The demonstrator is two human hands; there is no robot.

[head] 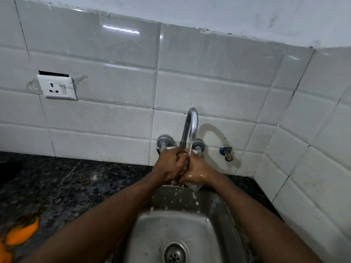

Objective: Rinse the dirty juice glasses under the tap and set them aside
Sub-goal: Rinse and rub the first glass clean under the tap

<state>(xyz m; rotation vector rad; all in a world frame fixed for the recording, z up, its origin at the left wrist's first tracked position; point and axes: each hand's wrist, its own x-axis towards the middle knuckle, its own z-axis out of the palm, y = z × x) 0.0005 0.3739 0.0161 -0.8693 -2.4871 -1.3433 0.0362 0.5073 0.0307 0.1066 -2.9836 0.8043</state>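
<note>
The juice glass (192, 185) sat at frame centre under the running tap (191, 124), gripped by the wet right hand (197, 172) and the curled left hand (169, 166), above the sink's (210, 234) far edge, with dark surface (57, 186) stretching left.

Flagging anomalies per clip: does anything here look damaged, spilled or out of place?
Yes. The wall socket sits below its cut-out, leaving a dark gap above. Orange residue lies on the dark counter left of the sink.
</note>
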